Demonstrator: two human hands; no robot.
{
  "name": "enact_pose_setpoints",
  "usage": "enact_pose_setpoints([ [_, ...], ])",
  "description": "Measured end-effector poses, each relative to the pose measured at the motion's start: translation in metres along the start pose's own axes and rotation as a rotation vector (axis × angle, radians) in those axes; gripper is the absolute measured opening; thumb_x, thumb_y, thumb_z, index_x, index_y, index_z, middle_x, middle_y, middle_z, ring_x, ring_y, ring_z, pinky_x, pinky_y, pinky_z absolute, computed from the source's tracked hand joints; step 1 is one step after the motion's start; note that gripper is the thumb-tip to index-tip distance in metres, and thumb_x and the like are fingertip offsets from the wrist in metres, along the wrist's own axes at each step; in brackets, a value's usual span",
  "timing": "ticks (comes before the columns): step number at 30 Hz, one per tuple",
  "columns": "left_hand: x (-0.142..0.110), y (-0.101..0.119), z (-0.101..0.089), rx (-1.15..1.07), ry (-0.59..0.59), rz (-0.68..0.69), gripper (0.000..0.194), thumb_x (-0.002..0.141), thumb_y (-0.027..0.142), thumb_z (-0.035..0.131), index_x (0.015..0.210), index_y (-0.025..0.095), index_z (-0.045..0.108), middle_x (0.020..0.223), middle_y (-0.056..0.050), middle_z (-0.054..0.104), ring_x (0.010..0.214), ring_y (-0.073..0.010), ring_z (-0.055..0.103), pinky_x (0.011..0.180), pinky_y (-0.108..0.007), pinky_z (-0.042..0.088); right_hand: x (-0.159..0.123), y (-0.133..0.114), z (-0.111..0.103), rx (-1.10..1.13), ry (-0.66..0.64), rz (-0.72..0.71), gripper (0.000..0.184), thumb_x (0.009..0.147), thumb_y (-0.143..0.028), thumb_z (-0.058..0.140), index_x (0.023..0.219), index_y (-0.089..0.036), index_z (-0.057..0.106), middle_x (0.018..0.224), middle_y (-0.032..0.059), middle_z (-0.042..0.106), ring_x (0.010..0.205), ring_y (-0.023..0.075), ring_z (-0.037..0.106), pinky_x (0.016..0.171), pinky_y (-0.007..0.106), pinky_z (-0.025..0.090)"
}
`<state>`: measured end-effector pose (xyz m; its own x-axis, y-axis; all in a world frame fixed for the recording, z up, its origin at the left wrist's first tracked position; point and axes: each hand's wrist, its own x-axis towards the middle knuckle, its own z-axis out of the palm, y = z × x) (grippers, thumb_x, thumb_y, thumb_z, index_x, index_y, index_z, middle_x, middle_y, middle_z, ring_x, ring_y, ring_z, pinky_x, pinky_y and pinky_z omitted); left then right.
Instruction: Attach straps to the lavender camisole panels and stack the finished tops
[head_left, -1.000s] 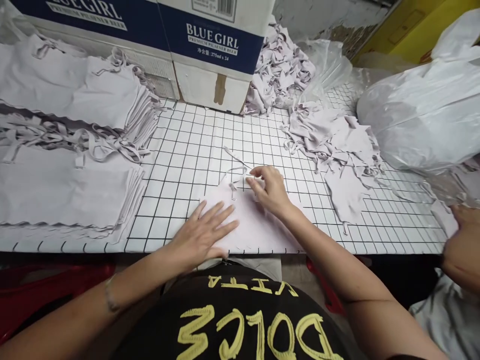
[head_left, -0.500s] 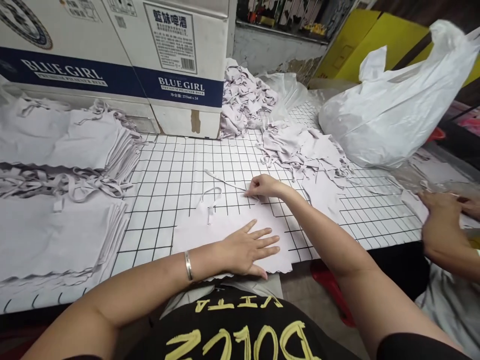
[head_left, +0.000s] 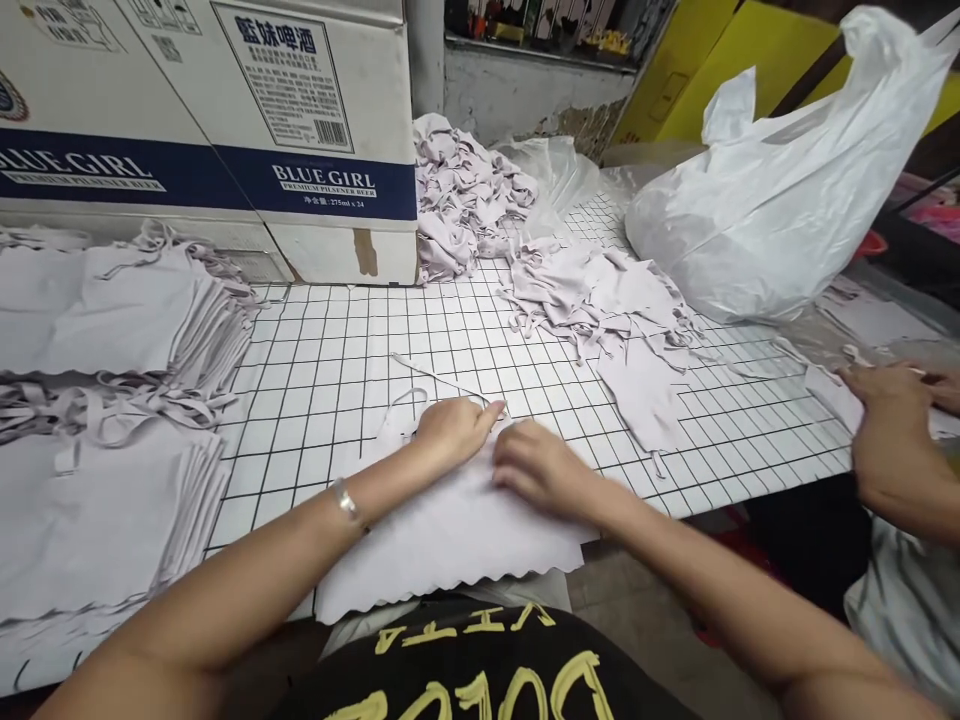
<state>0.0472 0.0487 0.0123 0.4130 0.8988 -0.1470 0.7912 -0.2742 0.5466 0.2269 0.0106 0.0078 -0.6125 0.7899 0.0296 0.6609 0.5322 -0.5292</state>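
Note:
A pale lilac camisole (head_left: 450, 535) with thin straps and a wavy hem lies flat at the table's front edge, the hem toward me. My left hand (head_left: 456, 432) is closed at its top edge, thumb and fingers pinching at the base of the right strap (head_left: 442, 378), which runs up and left across the table. Another strap (head_left: 405, 395) forms a loop to the left of that hand. Close beside it, my right hand (head_left: 544, 468) rests over the top right corner, slightly blurred, with its fingers curled; what they hold is hidden.
Neat stacks of similar garments (head_left: 82, 500) fill the left side, below a white and blue beer carton (head_left: 337, 240). Loose garments (head_left: 592, 290) are heaped behind, with a white plastic bag (head_left: 727, 220) at right. A co-worker's hands (head_left: 889, 410) handle fabric at far right.
My left hand has moved from lying spread on the camisole up to its top edge and closed there. My right hand has come down from the strap onto the cloth. The view has shifted right.

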Motion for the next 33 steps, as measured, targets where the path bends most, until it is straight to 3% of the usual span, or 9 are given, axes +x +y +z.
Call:
enact_pose_setpoints([
  [5, 0.039, 0.023, 0.008, -0.235, -0.072, -0.147, 0.021, 0.072, 0.028, 0.071, 0.061, 0.017, 0.055, 0.084, -0.01, 0.069, 0.097, -0.0304, 0.063, 0.085, -0.039, 0.046, -0.033, -0.033, 0.045, -0.154, -0.133, -0.08, 0.072, 0.094, -0.059, 0.037, 0.152, -0.017, 0.025, 0.158, 0.0125, 0.023, 0.147, 0.0282, 0.016, 0.119, 0.049, 0.016],
  [9, 0.055, 0.028, 0.007, -0.64, -0.188, -0.215, 0.012, 0.08, 0.012, 0.06, 0.091, 0.015, 0.056, 0.09, -0.01, 0.071, 0.09, -0.0221, 0.067, 0.08, -0.033, 0.054, -0.033, -0.031, 0.041, -0.15, -0.197, -0.053, 0.073, 0.095, -0.061, 0.029, 0.154, -0.019, 0.021, 0.16, 0.0103, 0.012, 0.148, 0.0268, 0.008, 0.121, 0.048, 0.009],
  [12, 0.082, 0.022, -0.015, -1.288, -0.291, -0.336, 0.024, 0.085, 0.004, 0.053, 0.106, 0.013, 0.049, 0.095, -0.013, 0.07, 0.088, -0.0194, 0.069, 0.08, -0.033, 0.057, -0.032, -0.029, 0.039, -0.132, -0.194, -0.059, 0.074, 0.095, -0.061, 0.029, 0.153, -0.017, 0.022, 0.16, 0.0109, 0.011, 0.149, 0.0264, 0.006, 0.121, 0.048, 0.008],
  [14, 0.105, 0.017, -0.035, -1.504, -0.225, -0.371, 0.027, 0.086, -0.001, 0.048, 0.11, 0.013, 0.047, 0.097, -0.014, 0.069, 0.088, -0.0194, 0.07, 0.08, -0.034, 0.058, -0.033, -0.029, 0.04, -0.113, -0.188, -0.065, 0.073, 0.095, -0.061, 0.03, 0.153, -0.017, 0.022, 0.16, 0.0115, 0.012, 0.148, 0.0262, 0.007, 0.121, 0.048, 0.007],
  [18, 0.144, 0.019, -0.078, -1.478, -0.082, -0.315, 0.036, 0.088, -0.005, 0.04, 0.12, 0.011, 0.045, 0.101, -0.016, 0.068, 0.086, -0.0187, 0.07, 0.075, -0.031, 0.059, -0.036, -0.03, 0.042, -0.051, -0.178, -0.061, 0.072, 0.095, -0.059, 0.034, 0.153, -0.018, 0.023, 0.159, 0.0113, 0.012, 0.148, 0.0271, 0.008, 0.121, 0.05, 0.008],
  [22, 0.142, 0.031, -0.098, -1.392, -0.168, -0.205, 0.035, 0.082, -0.009, 0.047, 0.112, 0.008, 0.055, 0.093, -0.014, 0.069, 0.071, -0.0129, 0.067, 0.059, -0.02, 0.053, -0.035, -0.026, 0.036, 0.166, -0.144, -0.039, 0.067, 0.092, -0.056, 0.046, 0.149, -0.022, 0.035, 0.158, 0.0105, 0.022, 0.147, 0.028, 0.015, 0.12, 0.051, 0.009],
  [25, 0.116, 0.043, -0.092, -1.361, -0.175, -0.108, 0.036, 0.076, -0.011, 0.05, 0.103, 0.009, 0.061, 0.086, -0.009, 0.067, 0.06, -0.0077, 0.06, 0.053, -0.018, 0.047, -0.027, -0.014, 0.02, 0.612, 0.12, 0.153, 0.048, 0.09, -0.052, 0.053, 0.126, -0.021, 0.06, 0.135, 0.0123, 0.057, 0.127, 0.0257, 0.051, 0.11, 0.048, 0.036],
  [28, 0.082, 0.057, -0.072, -1.271, 0.012, 0.046, 0.033, 0.079, -0.004, 0.053, 0.105, 0.012, 0.064, 0.085, -0.005, 0.065, 0.063, -0.0077, 0.06, 0.058, -0.02, 0.047, -0.014, -0.003, -0.006, 1.199, 0.348, 0.423, 0.036, 0.088, -0.049, 0.057, 0.096, -0.015, 0.067, 0.097, 0.0103, 0.07, 0.083, 0.0172, 0.068, 0.077, 0.033, 0.056],
  [33, 0.033, 0.063, -0.035, -0.672, 0.459, 0.645, 0.032, 0.088, 0.009, 0.05, 0.113, 0.019, 0.066, 0.094, -0.006, 0.062, 0.083, -0.0131, 0.06, 0.077, -0.028, 0.051, 0.001, -0.003, -0.046, 1.777, 0.208, 0.454, 0.033, 0.091, -0.043, 0.056, 0.093, -0.012, 0.066, 0.084, 0.0081, 0.07, 0.075, 0.0137, 0.068, 0.072, 0.026, 0.057],
])
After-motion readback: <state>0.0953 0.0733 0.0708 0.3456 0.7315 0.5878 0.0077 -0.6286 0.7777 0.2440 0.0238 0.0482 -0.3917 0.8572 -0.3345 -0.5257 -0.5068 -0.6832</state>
